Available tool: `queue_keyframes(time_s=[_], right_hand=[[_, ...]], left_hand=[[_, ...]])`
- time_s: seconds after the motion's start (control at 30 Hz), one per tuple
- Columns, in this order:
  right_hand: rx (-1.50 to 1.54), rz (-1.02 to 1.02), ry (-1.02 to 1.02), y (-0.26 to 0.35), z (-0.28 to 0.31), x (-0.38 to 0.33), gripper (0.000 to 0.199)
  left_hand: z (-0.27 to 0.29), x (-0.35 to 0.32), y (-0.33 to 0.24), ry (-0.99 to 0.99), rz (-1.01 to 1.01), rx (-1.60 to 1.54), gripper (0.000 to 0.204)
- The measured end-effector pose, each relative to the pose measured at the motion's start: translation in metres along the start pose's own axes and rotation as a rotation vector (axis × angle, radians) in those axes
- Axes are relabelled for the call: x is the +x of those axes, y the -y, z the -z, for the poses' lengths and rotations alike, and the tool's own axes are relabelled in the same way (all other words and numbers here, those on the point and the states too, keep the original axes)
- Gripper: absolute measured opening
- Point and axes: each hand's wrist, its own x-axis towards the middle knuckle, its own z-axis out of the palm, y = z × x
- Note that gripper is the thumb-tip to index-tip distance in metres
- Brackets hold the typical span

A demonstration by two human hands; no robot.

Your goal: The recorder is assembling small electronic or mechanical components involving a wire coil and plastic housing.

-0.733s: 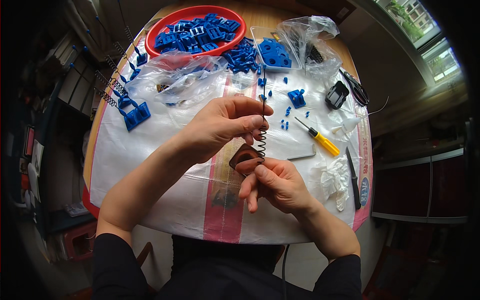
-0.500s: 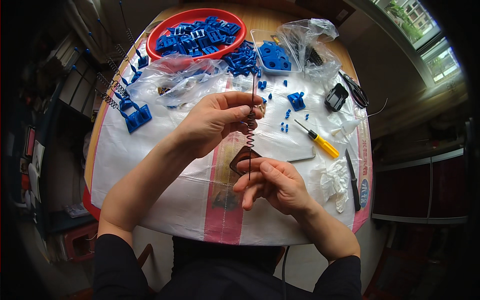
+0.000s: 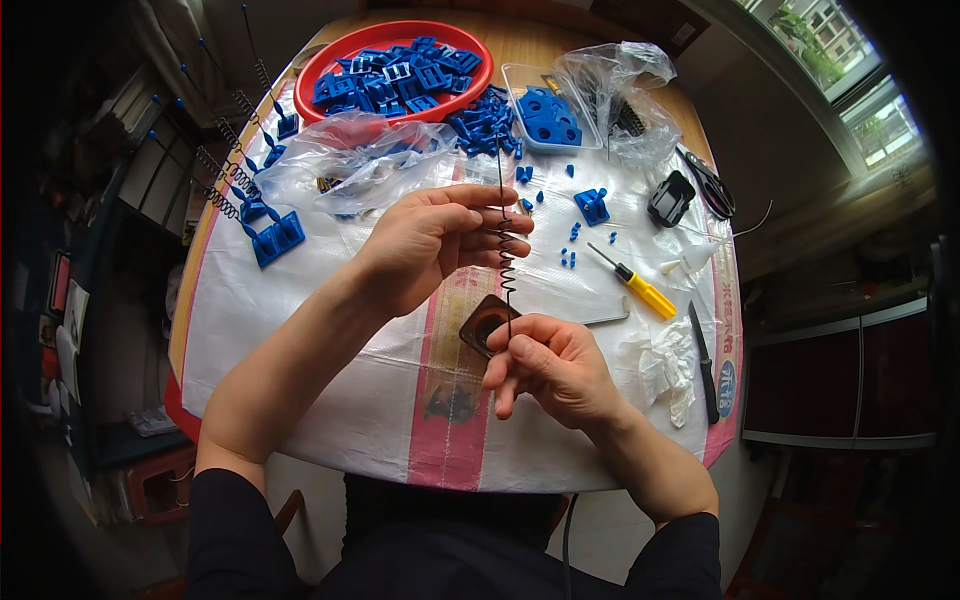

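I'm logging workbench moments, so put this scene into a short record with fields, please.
Held item: black coiled wire, roughly upright
Right hand: grip closed on the wire's lower end, between thumb and index finger
Left hand: open, fingers extended behind the wire; contact unclear
Near right fingertips: brown square dish, partly hidden
Table's far side: red basin heaped with blue parts
Table's right side: yellow-handled screwdriver, crumpled white tissue, black-handled knife
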Motion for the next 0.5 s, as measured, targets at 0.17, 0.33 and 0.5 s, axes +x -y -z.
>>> queue_keyframes(time_s=[0.17, 0.33, 0.5], right_hand=[[-0.014, 0.002, -0.015, 0.001, 0.000, 0.000, 0.025], [-0.020, 0.002, -0.040, 0.002, -0.001, 0.000, 0.022], [-0.017, 0.023, -0.067, 0.001, 0.000, -0.001, 0.021]], left_hand=[[-0.001, -0.001, 0.002, 0.005, 0.025, 0.017, 0.037], [-0.003, -0.002, 0.006, 0.019, 0.057, 0.027, 0.040], [-0.006, -0.003, 0.012, 0.031, 0.095, -0.028, 0.040]])
